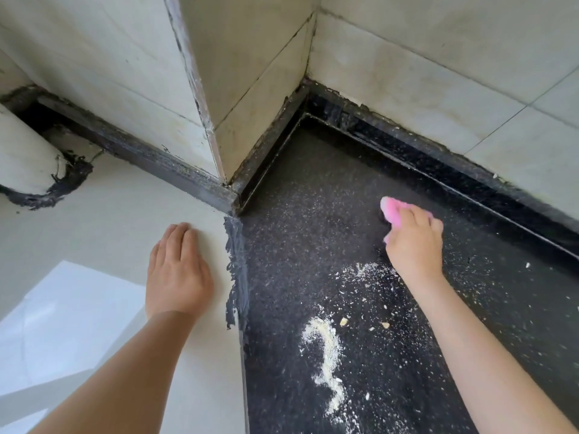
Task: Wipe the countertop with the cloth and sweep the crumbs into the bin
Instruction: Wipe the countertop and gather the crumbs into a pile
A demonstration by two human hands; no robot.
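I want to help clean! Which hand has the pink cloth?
The right hand grips the pink cloth on the dark countertop. The left hand lies flat on the pale surface, holding nothing.

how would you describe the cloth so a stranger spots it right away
Find the dark speckled stone countertop that runs into the tiled corner. Near its back edge the right hand presses a small bright pink cloth onto it. It is the only pink thing among pale scattered crumbs.
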